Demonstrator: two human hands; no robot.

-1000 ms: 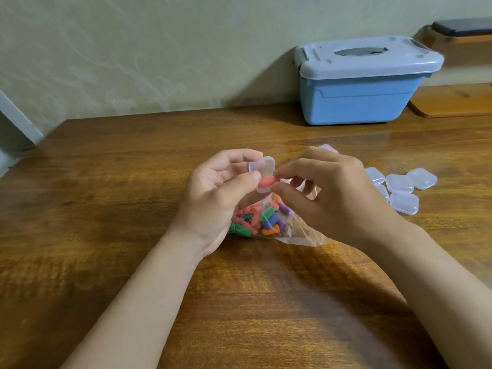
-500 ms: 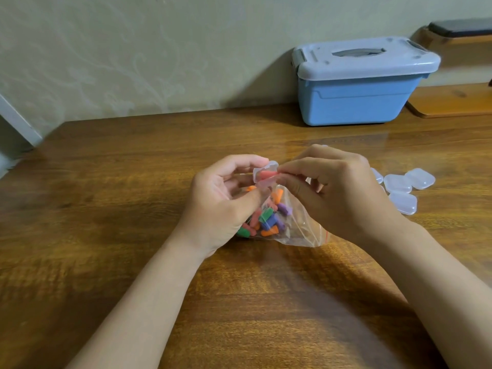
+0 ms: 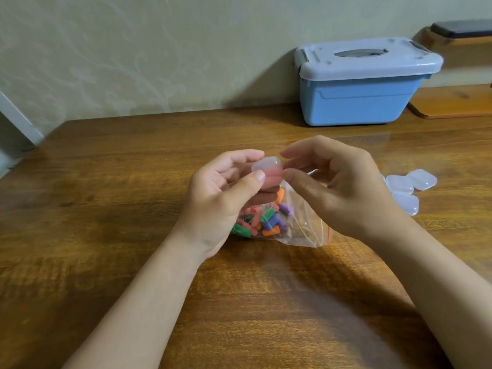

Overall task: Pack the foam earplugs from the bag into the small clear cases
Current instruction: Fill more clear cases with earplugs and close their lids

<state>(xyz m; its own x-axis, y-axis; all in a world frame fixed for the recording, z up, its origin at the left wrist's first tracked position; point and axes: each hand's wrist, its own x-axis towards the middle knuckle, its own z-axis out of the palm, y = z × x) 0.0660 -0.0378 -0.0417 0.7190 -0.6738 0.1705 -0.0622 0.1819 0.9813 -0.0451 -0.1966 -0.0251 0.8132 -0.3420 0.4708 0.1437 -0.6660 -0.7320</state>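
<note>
My left hand [image 3: 226, 198] holds a small clear case [image 3: 267, 171] between thumb and fingers, above the bag; its lid looks down and a red earplug shows through the plastic. My right hand [image 3: 338, 187] is just right of the case, thumb tip touching its right edge, forefinger lifted above it, fingers loosely curved. A clear zip bag [image 3: 287, 222] lies on the wooden table [image 3: 106, 182] under both hands, with several foam earplugs [image 3: 266, 222] in red, green, orange, blue and purple inside. Several more clear cases [image 3: 407, 190] lie shut to the right, partly hidden by my right hand.
A blue storage box with a grey lid [image 3: 362, 83] stands at the back right against the wall. A wooden shelf piece [image 3: 452, 102] sits right of it. The table's left corner [image 3: 48, 134] is at the far left.
The red earplug went from my right fingers into the case. The case's lid came down over it. My right fingers have loosened and drawn slightly off the case.
</note>
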